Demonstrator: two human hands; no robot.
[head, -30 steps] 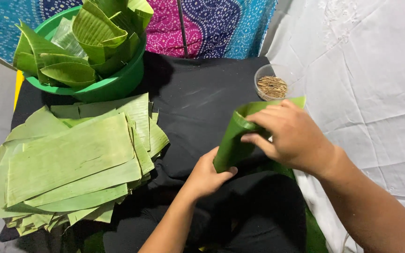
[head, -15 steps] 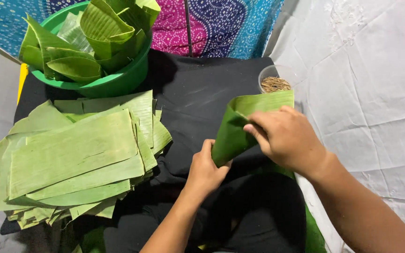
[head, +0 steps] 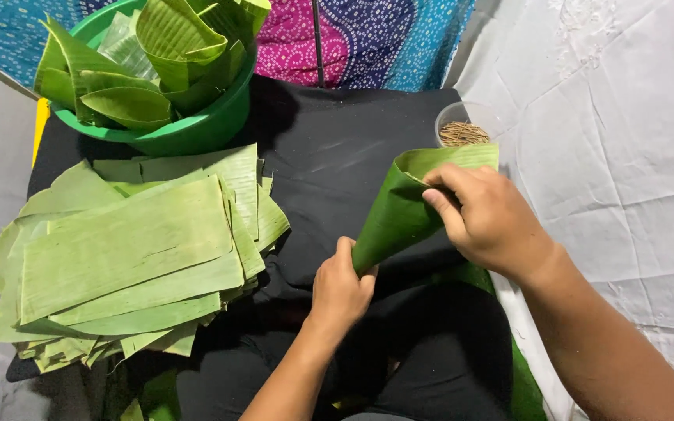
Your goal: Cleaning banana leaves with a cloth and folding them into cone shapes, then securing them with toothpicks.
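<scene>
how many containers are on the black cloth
2: a green bowl of folded leaves at the top left, and a small clear cup of sticks behind the leaf cone. Others may be out of view.

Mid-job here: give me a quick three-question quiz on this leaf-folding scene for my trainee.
1. True or false: the left hand pinches the narrow lower tip of the leaf cone.
2. What fills the green basin at the top left?
A. flat cut leaves
B. folded leaf cones
C. thin brown sticks
3. Fill in: the small clear cup of thin brown sticks stands just beyond the ______ hand.

Key:
1. True. The right hand grips the wide open end.
2. B. The flat cut leaves lie in a stack of leaves on the black cloth.
3. right
</scene>
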